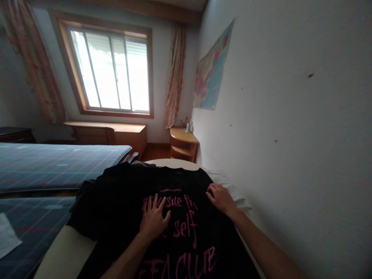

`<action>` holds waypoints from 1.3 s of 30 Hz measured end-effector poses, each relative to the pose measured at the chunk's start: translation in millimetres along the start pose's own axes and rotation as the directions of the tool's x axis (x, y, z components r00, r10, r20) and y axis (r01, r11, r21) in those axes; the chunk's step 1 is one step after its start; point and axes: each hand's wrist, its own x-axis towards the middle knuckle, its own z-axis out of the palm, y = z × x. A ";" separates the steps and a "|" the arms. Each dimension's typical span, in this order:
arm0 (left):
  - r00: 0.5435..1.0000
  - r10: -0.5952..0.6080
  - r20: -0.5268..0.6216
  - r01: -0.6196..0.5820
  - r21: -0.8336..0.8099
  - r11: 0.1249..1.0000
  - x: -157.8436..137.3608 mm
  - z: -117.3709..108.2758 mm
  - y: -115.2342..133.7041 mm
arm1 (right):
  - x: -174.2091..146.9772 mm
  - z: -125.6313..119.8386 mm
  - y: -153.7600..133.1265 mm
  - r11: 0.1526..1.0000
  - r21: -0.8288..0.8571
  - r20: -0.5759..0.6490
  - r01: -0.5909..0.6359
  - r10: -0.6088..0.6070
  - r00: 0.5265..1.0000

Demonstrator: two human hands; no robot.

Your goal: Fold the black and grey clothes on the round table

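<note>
A black T-shirt [116,205] with pink lettering lies spread over a rounded cream-coloured surface [68,250]. My left hand [154,219] rests flat on the printed chest, its fingers spread over part of the upper lettering. At the shirt's right edge lies my right hand [222,198], with its fingers slightly bent and the thumb apart, touching the black cloth. Neither hand visibly grips the fabric. The lower end of the shirt runs out of view at the bottom.
White cloth [228,184] shows beyond the shirt on the right, close to the wall [290,116]. Blue plaid mattresses [58,162] stand at the left, with a white sheet-like item [7,236] on the lower one. Farther back are a corner shelf [184,135] and a wooden desk [130,128].
</note>
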 end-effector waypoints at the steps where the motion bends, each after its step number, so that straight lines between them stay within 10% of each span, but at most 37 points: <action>1: 1.000 -0.001 0.000 0.001 0.003 1.000 0.0 -0.3 0.1 | 3.6 0.7 3.0 0.994 -0.028 -0.062 -0.107 0.105 0.993; 5: 1.000 0.002 -0.002 -0.002 0.009 1.000 0.5 1.3 -0.9 | 14.6 5.9 12.1 0.922 -0.028 -0.053 -0.386 0.384 0.922; 14: 1.000 0.005 -0.002 -0.005 0.015 1.000 -0.1 0.3 -1.4 | 24.7 9.0 -11.3 0.913 0.101 -0.014 -0.396 0.400 0.917; 22: 1.000 0.007 0.002 -0.007 -0.002 1.000 -0.7 -1.0 -0.3 | 41.3 -7.7 -62.2 0.895 0.387 -0.125 -0.221 0.288 0.949; 27: 1.000 0.008 -0.006 -0.008 0.001 1.000 0.0 2.0 -2.1 | 22.8 15.5 -91.0 0.816 0.576 0.047 -0.047 0.025 0.999; 39: 0.987 0.068 -0.148 -0.075 -0.041 0.996 -1.8 -11.2 8.6 | -74.5 12.3 -57.9 0.970 0.185 0.197 -0.158 0.121 0.973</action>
